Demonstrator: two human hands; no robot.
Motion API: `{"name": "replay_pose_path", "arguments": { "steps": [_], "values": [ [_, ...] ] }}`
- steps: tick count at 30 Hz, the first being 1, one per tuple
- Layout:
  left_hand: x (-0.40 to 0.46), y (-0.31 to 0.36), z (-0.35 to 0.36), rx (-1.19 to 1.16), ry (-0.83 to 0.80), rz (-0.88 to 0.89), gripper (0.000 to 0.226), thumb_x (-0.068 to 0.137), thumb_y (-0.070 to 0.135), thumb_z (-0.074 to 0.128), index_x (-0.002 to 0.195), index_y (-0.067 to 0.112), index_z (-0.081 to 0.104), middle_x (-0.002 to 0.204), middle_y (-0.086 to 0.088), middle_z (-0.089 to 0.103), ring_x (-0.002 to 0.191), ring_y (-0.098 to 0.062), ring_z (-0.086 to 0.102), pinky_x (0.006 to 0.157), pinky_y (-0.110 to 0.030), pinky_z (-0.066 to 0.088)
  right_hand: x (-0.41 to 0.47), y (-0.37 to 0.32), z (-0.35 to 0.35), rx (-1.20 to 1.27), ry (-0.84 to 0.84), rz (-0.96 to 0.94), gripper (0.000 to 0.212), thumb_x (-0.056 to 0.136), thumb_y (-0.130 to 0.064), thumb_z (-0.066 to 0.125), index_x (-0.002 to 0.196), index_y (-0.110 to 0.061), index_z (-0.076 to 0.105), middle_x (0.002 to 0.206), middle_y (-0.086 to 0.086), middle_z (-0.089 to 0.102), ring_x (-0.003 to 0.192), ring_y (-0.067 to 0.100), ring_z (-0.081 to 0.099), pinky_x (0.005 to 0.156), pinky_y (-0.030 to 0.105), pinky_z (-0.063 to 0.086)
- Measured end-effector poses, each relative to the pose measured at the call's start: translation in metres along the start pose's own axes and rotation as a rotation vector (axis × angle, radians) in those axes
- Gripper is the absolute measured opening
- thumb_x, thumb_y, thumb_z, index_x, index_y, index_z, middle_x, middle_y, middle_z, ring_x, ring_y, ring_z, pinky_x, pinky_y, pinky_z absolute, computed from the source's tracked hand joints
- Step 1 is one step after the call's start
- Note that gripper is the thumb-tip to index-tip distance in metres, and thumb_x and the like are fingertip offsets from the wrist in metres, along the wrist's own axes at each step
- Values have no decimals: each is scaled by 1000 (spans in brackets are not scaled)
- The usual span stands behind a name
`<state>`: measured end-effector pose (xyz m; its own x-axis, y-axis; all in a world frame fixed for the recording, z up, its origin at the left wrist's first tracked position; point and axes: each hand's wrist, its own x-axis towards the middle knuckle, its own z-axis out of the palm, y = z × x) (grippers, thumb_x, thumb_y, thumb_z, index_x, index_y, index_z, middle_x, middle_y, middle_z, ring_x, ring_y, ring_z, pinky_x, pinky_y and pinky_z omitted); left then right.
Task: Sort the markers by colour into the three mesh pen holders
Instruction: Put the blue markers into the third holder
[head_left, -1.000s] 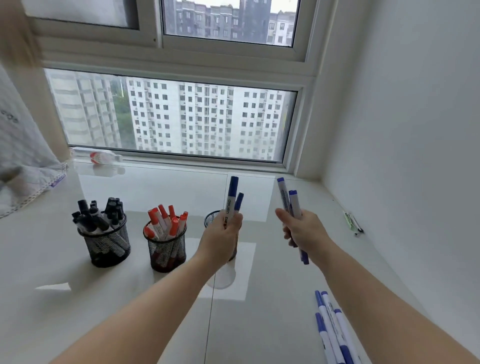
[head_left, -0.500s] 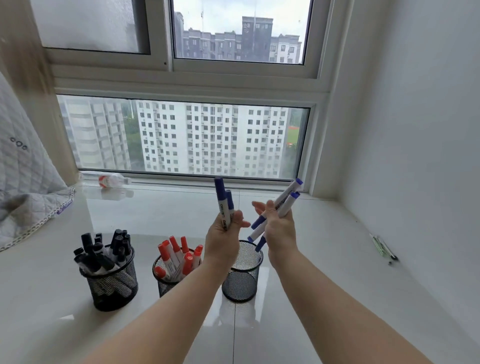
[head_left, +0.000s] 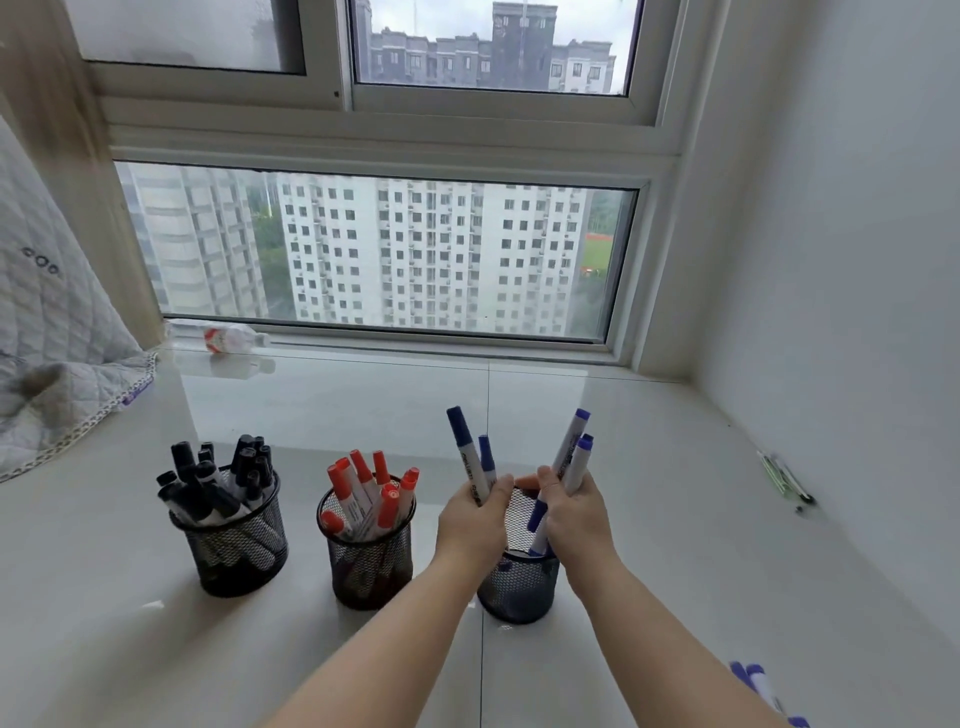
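Lower left: holder of black markers (head_left: 228, 525). Centre: holder of red markers (head_left: 368, 535). Right of centre: third mesh holder (head_left: 517, 587); left hand (head_left: 470, 525) and right hand (head_left: 576, 519), fingers clenched on blue markers (head_left: 467, 457) above it. Risk: crowded hands tipping it.

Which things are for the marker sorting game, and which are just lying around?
For the job:
- blue markers in the left hand and right hand
- third mesh holder under the hands
- holder of black markers
- holder of red markers
- loose blue markers at bottom right

Just lying about:
- plastic bottle by the window
- quilted fabric at left
- green pens by the wall
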<state>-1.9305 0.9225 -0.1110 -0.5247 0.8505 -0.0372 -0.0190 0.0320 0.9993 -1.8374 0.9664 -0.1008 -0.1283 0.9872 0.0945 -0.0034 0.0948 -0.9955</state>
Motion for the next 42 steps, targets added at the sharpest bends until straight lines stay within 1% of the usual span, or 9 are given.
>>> {"name": "replay_pose_path", "arguments": {
  "steps": [6,14,19,21,24,27,31,36,42],
  "values": [
    [-28,-7,15,16,-34,-35,7,86,29,63,80,25,62,89,-3,66,86,-20,60,72,-28,45,-28,-4,-30,4,-35,34,15,89,-14,58,77,-17,65,80,5,68,76,21,61,70,33,50],
    [-59,5,16,218,76,57,14,80,38,65,85,25,58,82,5,63,76,-13,57,61,-21,41,-52,-17,-52,34,-41,67,12,84,-8,64,88,-18,59,91,6,67,81,16,63,73,24,51],
    [-91,14,12,307,116,111,63,84,37,62,138,18,34,135,-1,48,121,-15,46,94,-25,35,-67,-27,-92,-94,-28,24,16,87,-13,61,100,-20,56,98,-6,62,92,7,58,73,15,41],
    [-111,17,11,376,212,181,68,86,31,60,142,12,27,147,-5,35,136,-18,31,105,-28,27,-76,-25,-119,-192,21,43,11,88,-15,58,97,-21,58,97,-2,63,93,13,58,79,23,42],
    [-149,17,17,418,298,460,57,81,13,62,133,10,40,135,-4,42,127,-16,35,102,-18,23,-92,-20,-163,-283,89,96,10,89,-14,53,89,-21,60,88,0,65,88,19,58,81,33,46],
    [-177,13,34,405,175,510,43,78,7,61,119,17,49,114,5,48,105,-11,48,92,-25,39,-110,-11,-202,-373,132,176,14,91,-13,49,94,-14,63,79,-1,64,84,21,58,80,33,47],
    [-198,-4,62,490,-78,290,39,83,17,57,121,23,46,108,8,50,85,-1,52,73,-22,42,-134,7,-237,-467,165,262,14,91,-13,49,94,-13,63,80,0,64,90,24,59,86,37,47],
    [-220,-40,101,754,-274,122,55,84,34,55,134,22,35,123,3,46,113,-14,46,94,-29,41,-150,27,-247,-614,151,317,11,88,-21,52,93,-18,61,95,1,65,88,19,55,75,25,37],
    [-225,-63,125,1033,-233,154,57,85,46,46,135,23,34,132,2,41,124,-19,37,97,-34,33,-153,38,-240,-810,12,301,18,85,-34,53,100,-23,55,88,-9,59,84,13,56,68,26,40]
  ]
}}
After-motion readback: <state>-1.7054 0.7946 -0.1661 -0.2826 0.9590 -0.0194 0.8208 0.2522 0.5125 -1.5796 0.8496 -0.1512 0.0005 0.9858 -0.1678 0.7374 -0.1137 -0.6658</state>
